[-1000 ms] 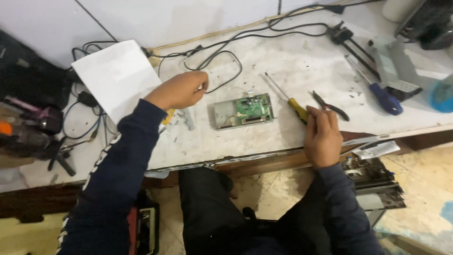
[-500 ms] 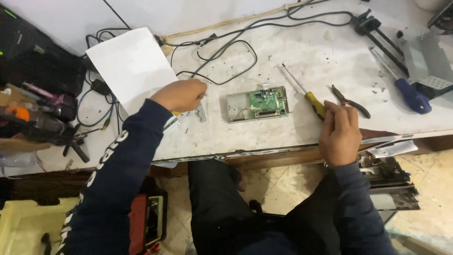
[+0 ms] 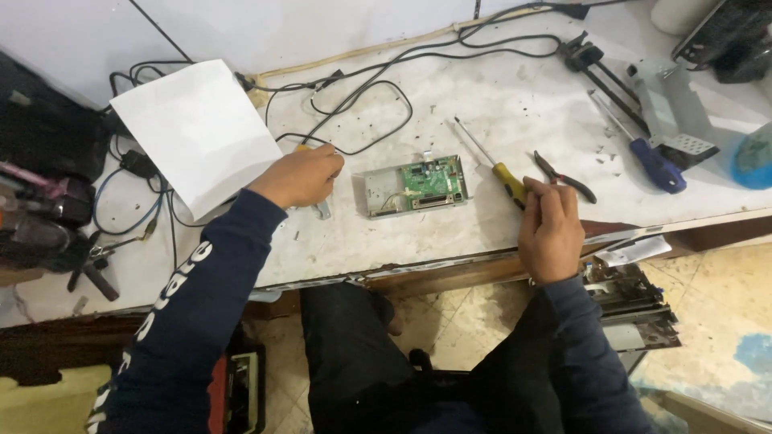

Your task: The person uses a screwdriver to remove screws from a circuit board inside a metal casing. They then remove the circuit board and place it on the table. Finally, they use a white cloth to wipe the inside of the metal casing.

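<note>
The left hand (image 3: 299, 177) is curled over something small I cannot make out; the right hand (image 3: 549, 225) rests loosely closed at the tabletop (image 3: 498, 104) edge, touching the yellow screwdriver (image 3: 497, 165). Between them lies the circuit board (image 3: 415, 186), light, stiff and easy to break, so hold its metal sides, with open room around it

Bright even light on the white workbench (image 3: 515, 104), soft small shadows, no glare, sharp middle, corners a bit bent and blurry
</note>
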